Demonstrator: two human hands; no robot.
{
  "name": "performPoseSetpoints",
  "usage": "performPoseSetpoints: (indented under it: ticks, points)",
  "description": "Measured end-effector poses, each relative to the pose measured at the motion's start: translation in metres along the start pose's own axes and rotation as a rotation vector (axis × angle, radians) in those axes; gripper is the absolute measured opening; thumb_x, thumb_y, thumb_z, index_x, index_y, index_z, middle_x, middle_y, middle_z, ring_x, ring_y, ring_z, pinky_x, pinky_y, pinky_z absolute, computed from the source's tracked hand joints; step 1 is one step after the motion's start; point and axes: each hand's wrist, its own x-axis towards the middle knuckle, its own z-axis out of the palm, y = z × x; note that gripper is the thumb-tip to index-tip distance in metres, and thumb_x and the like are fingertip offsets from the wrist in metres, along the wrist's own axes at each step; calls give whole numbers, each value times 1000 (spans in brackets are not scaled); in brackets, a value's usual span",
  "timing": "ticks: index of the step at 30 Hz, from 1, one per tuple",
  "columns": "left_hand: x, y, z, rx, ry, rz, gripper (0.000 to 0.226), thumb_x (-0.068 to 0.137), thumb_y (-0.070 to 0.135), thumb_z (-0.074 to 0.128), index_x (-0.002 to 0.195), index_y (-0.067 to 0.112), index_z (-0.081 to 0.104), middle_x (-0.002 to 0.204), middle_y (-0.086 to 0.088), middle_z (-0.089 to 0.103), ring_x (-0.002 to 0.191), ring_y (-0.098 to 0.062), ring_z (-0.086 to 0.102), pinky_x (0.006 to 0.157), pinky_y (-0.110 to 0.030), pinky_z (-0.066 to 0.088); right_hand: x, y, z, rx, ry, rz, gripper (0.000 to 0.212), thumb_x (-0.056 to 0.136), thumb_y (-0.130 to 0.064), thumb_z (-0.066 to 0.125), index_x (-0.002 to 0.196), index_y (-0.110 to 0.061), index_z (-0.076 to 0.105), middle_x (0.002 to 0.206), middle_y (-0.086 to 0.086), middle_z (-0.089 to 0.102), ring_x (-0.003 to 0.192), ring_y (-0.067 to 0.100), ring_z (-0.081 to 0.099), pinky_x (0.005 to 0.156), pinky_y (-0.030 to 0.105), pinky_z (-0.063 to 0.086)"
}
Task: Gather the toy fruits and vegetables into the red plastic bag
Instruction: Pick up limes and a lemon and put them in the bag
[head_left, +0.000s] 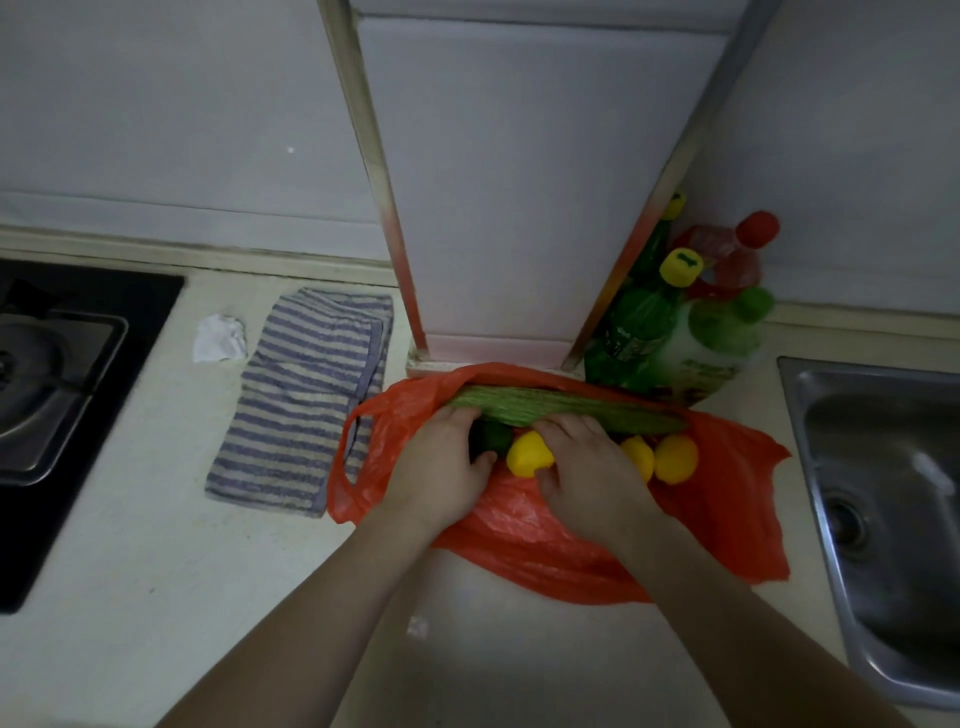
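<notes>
- While the red bag (727, 509) lies open, left grip (441, 467) and right grip (592, 473) seem clamped on the green gourd (519, 408).
- Inside the bag lie yellow fruits (675, 457).

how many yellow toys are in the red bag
3. One yellow toy lies between the left hand and right hand; a second sits just right of the right hand; a third beside it. Others may be hidden under the hands.
</notes>
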Motion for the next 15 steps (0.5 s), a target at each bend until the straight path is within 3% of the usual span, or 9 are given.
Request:
performPoseSetpoints:
  ticks: [9,15]
  points:
    - [-7,1,-43,107,2,219,45,93,28,54,135,12,51,132,-6,54,122,-23,49,106,-33,37,-24,-37,-31,-110,155,145,50,90,-36,50,133,-10,49,134,9,50,125,26,43,103,41,40]
    - [-14,3,-81,242,34,341,50,92,36,37,133,13,51,129,-6,55,119,-26,50,103,-41,41,-43,-70,-54,-114,229,254,52,95,-38,41,140,-12,42,142,6,43,131,23,36,110,39,33]
